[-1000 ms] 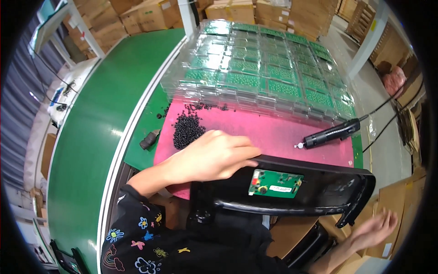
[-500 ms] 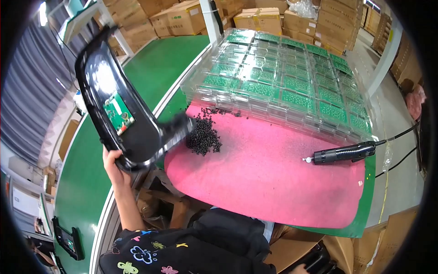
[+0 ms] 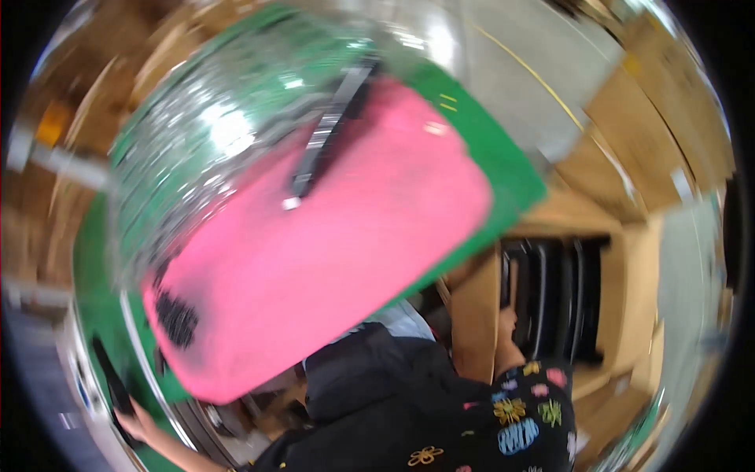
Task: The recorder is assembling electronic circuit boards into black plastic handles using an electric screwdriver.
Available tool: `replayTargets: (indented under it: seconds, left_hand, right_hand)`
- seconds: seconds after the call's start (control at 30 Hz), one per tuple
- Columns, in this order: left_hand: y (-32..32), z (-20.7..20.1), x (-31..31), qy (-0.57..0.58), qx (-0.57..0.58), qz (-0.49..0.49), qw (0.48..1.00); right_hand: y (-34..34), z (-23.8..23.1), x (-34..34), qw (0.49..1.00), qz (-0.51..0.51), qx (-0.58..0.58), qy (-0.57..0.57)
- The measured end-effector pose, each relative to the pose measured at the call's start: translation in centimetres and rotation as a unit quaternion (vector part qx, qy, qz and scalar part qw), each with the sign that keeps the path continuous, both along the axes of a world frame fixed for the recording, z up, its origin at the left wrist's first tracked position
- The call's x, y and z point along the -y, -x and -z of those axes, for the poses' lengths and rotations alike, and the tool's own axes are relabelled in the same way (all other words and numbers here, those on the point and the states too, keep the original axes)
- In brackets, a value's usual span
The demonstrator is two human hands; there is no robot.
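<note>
Reaching into the carton (image 3: 476,334), the right hand (image 3: 508,321) is beside black shells (image 3: 544,295); the left hand (image 3: 138,423) touches a black panel (image 3: 115,383) over the green counter (image 3: 93,271). Blur hides whether either clamps. Pulling one shell could scrape its close-packed neighbours.

Wide open room across the pink mat (image 3: 346,267) here; the black electric screwdriver (image 3: 326,138) juts in over the top side, clear trays (image 3: 208,138) wall off the upper left, small black pieces (image 3: 177,320) heap the left end; over in the carton (image 3: 474,326), black parts (image 3: 543,299) crowd the right hand (image 3: 507,321), leaving a narrow slot beside the cardboard wall.
</note>
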State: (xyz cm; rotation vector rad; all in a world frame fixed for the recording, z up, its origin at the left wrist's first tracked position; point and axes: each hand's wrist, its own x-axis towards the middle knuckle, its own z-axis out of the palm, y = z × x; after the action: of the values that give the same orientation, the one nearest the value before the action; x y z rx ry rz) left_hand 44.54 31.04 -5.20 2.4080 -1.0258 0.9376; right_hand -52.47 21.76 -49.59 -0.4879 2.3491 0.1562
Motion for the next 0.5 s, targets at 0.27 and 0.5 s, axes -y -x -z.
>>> replayTargets:
  seconds: [0.27,0.5]
  left_hand:
    - [9.7,-4.4,20.4,-0.231,0.455,-0.081,0.856]
    - [11.0,-5.6,23.6,-0.303,0.764,-0.262,0.506]
  right_hand:
    - [-2.4,-5.1,-2.3,0.979,0.199,-0.032,0.033]
    - [0.4,-7.3,-6.5,0.979,0.155,-0.053,0.122]
